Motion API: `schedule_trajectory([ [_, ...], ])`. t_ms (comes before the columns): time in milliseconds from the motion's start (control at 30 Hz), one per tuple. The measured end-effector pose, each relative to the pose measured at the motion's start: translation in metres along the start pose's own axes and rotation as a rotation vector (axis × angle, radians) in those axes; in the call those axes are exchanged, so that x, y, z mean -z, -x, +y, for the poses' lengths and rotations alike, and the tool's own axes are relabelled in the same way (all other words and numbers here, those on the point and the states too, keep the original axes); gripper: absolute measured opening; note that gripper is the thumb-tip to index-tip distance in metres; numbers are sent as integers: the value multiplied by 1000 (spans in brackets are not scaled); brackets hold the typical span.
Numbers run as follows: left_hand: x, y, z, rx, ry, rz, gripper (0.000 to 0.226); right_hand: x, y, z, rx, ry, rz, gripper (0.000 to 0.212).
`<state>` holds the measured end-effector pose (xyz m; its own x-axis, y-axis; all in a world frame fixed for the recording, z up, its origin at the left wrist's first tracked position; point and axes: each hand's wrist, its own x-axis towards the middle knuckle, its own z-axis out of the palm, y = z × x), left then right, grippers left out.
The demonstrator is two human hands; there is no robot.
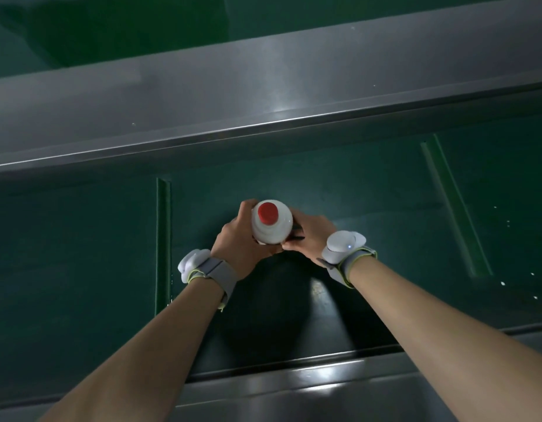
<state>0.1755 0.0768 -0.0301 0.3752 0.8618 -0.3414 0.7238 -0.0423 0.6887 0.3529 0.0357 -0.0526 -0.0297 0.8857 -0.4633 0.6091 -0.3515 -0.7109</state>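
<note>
I hold a white bottle (272,226) with both hands. It stands straight up, and I look down on its red cap (267,213). The bottle is in the middle, over the green belt (81,239). I cannot tell if its bottom touches the belt.

My left hand (237,245) wraps the left side of the bottle. Its fingers (244,205) curl round the far side, close to the cap, and my thumb sits low on the near side. That hand is clamped on the bottle.

My right hand (309,236) is at the right side, lower down. Its fingers (289,246) are pressed together in a pinch at the bottle's lower edge. A small dark thing (295,233) shows between this hand and the bottle. I cannot tell what it is.

Both my arms are bare and reach forward, coming together at the bottle. My left wrist has a grey band with a white box (192,263). My right wrist has one too (344,246), with a tiny blue light.

A shiny metal rail (263,99) runs past the far side of the belt. Another metal edge (294,388) runs on the near side, under my arms.
</note>
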Motion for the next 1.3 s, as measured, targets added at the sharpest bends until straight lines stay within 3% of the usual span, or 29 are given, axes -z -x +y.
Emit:
schedule_trajectory([
  [133, 5, 1, 7, 20, -44, -39, 86, -4, 4, -5, -13, 73, 47, 69],
  [400, 48, 32, 13, 22, -88, -140, 90, 12, 45, -22, -81, -20, 125, 65],
  [567, 80, 69, 39, 16, -276, -147, 84, 23, 101, -46, -132, -86, 169, 76],
  [833, 114, 157, 102, -87, -218, -149, 77, 38, 214, -101, -182, -34, 200, 82],
  [1033, 94, 182, 152, -186, -184, -222, 75, 58, 285, -114, -236, 44, 253, 81],
  [1300, 34, 186, 238, -330, -210, -292, 76, 114, 359, -58, -301, 32, 361, 80],
])
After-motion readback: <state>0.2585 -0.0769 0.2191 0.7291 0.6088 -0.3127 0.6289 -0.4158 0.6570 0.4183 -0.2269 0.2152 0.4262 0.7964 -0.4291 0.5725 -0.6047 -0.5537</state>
